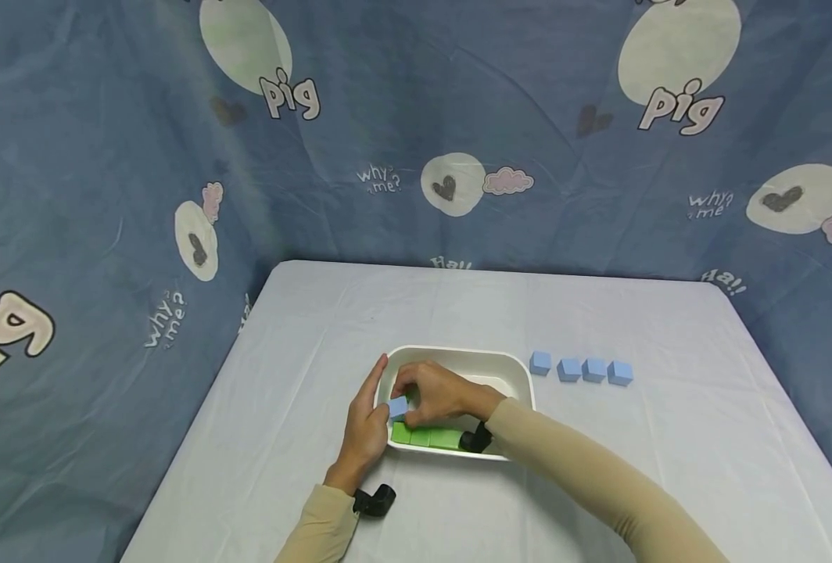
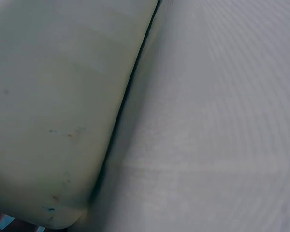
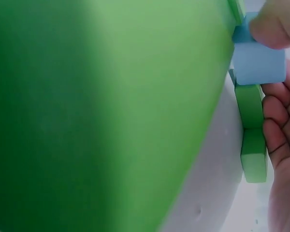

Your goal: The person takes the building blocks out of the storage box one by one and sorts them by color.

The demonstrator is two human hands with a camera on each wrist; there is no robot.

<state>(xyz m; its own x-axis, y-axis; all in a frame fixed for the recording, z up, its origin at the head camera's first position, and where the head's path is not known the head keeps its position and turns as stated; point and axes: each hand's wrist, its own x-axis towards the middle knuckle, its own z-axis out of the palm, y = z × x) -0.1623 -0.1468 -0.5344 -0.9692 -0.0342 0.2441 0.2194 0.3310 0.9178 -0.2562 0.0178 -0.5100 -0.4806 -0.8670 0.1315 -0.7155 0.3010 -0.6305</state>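
Note:
My left hand (image 1: 363, 426) lies along the left end of a white tray (image 1: 458, 353), index finger straight up beside the rim and thumb tip next to a light blue cube (image 1: 398, 407). Inside the tray my right hand (image 1: 440, 391) pinches that blue cube; the right wrist view shows the thumb on it, with other fingers curled beside green cubes (image 3: 249, 108). A row of green cubes (image 1: 421, 436) lines the tray's near wall, partly hidden by the wrist camera. The left wrist view has only the tray's outer wall (image 2: 63, 96) and the cloth.
Several light blue cubes (image 1: 594, 370) sit in a loose row right of the tray. White cloth (image 1: 303, 375) covers the table. A blue printed curtain (image 1: 360, 250) hangs behind and at both sides. The right forearm (image 1: 585, 469) crosses the tray's near right corner.

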